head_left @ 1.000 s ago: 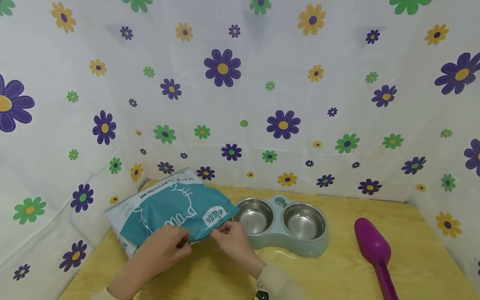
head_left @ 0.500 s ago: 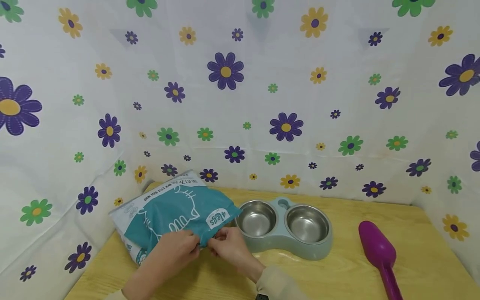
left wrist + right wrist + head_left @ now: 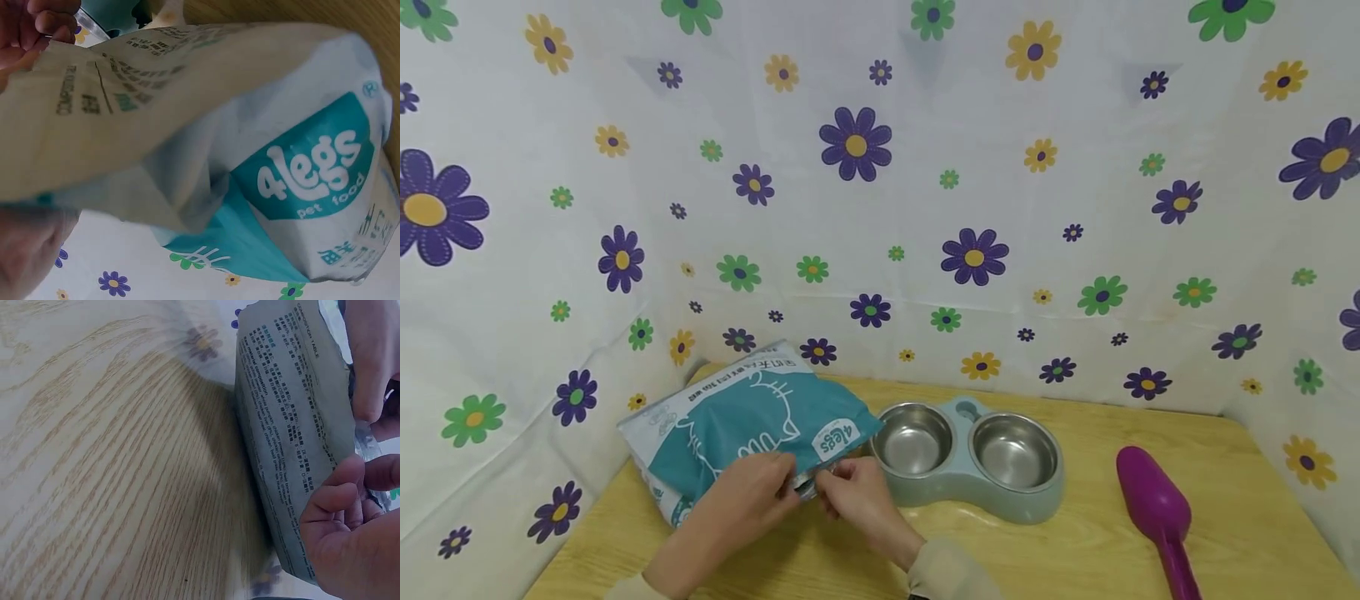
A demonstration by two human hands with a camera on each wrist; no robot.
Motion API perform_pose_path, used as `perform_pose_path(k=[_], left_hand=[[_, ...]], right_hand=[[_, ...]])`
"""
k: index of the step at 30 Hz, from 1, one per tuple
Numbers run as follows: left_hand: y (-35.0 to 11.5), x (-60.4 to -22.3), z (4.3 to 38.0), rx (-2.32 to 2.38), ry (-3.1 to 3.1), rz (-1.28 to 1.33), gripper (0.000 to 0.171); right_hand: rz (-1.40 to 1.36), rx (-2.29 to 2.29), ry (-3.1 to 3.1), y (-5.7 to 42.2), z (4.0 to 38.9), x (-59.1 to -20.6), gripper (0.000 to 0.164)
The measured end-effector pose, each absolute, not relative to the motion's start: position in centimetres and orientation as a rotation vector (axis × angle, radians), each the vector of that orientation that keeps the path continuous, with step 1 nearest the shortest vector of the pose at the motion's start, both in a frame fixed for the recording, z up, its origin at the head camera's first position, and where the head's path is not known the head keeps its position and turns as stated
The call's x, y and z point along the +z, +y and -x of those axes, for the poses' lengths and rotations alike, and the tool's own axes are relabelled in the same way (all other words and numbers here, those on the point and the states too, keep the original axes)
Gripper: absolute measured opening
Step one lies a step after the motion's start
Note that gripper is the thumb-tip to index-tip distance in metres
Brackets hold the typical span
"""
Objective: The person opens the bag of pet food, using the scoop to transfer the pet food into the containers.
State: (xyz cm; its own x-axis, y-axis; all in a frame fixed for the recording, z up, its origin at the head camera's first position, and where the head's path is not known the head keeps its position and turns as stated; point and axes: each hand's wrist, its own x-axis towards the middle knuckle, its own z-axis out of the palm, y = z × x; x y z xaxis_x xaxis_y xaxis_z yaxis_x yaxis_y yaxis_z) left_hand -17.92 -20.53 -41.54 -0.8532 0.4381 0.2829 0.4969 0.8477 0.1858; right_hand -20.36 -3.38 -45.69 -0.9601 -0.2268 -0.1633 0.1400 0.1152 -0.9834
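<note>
A teal and white pet food bag (image 3: 741,425) with a cat drawing and a "4legs" logo lies at the left of the table. My left hand (image 3: 741,504) pinches its near edge between thumb and fingers. Close by on the right, my right hand (image 3: 863,500) pinches the same edge with curled fingers. A small dark gap with a shiny lining shows in the edge between both hands. The right wrist view shows the bag's printed back (image 3: 281,431), with the right hand's fingers (image 3: 337,500) at its edge. In the left wrist view, the bag's side (image 3: 300,162) looks full and creased.
Right of the bag stands a grey-blue double pet feeder (image 3: 958,450) with two steel bowls. A magenta scoop (image 3: 1153,500) lies farther right on the wooden table (image 3: 1075,558). A flower-print cloth (image 3: 917,192) surrounds the back and sides.
My hands have come closer together along the bag's near edge. A narrow gap now shows between them, where the teal film covered it before. The head view has shifted slightly.
</note>
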Motion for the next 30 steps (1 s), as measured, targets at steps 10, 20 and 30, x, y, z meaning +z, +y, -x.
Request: perform_pose_path(k=[10,20,30], left_hand=[[-21.2,-41.3,16.9,-0.194,-2.565,0.55,0.027],[-21.4,-40.5,16.8,-0.065,-2.831,0.473,0.034],[-21.7,-39.6,16.6,-0.181,-2.874,0.514,0.034]], right_hand=[[0.032,-1.86,2.074,-2.8,19.9,-46.1,0.027],[0.11,-1.845,2.278,-1.5,21.3,-46.0,0.033],[0.175,-1.784,2.331,-0.9,21.0,-46.1,0.035]])
